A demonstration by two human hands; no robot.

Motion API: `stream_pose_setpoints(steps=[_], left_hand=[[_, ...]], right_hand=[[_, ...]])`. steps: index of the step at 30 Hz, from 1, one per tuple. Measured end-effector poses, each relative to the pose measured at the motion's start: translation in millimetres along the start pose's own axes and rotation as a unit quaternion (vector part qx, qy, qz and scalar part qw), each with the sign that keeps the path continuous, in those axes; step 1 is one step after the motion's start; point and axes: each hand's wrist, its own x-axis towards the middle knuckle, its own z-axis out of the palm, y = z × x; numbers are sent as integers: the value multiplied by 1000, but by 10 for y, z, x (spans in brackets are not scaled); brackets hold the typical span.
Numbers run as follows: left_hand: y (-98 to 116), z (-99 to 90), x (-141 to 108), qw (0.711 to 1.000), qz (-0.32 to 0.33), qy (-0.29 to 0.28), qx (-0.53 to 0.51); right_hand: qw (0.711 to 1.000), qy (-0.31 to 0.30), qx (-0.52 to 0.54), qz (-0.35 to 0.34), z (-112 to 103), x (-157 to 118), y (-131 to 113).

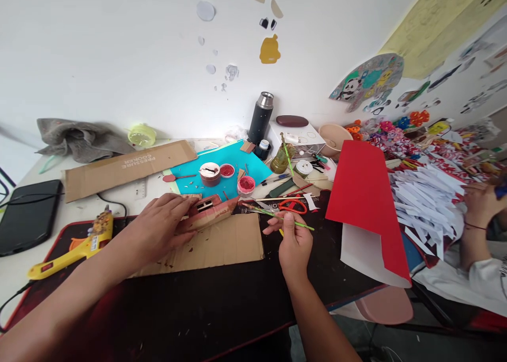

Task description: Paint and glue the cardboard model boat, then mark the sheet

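Observation:
My left hand (160, 227) is closed on the near end of a small boat-shaped cardboard model (216, 214), partly coloured pinkish red. The model rests over a flat cardboard sheet (233, 240), and some of it is hidden by my fingers. A thin green paintbrush (306, 226) is pinched in my right hand (293, 243), its bristle end pointing left toward the model's tip. Just beyond stand an open pot of pinkish-red paint (246, 184), a red-filled lid (227, 170) and a brown pot (209, 176). Orange-handled scissors (293, 206) lie behind my right hand.
On the left are a yellow glue gun (75, 253), a black tablet-like device (29, 214) and a cardboard strip (130, 166). A black flask (261, 119) stands by the wall. Red card (360, 187) juts up at right, beside paper strips (428, 203) and another person's arm (475, 224).

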Motion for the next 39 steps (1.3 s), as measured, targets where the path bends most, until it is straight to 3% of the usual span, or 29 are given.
stream_pose_setpoints(steps=[13, 20, 32, 39], left_hand=[[-47, -3, -70, 1000, 17, -1, -10], [1, -23, -32, 1000, -6, -15, -19], [95, 15, -37, 1000, -19, 2, -9], [133, -13, -39, 1000, -21, -3, -17]], right_hand=[[1000, 10, -8, -9, -25, -8, -2], [999, 11, 19, -37, -35, -84, -79], [990, -117, 35, -71, 122, -397, -164], [986, -139, 40, -80, 176, -416, -137]])
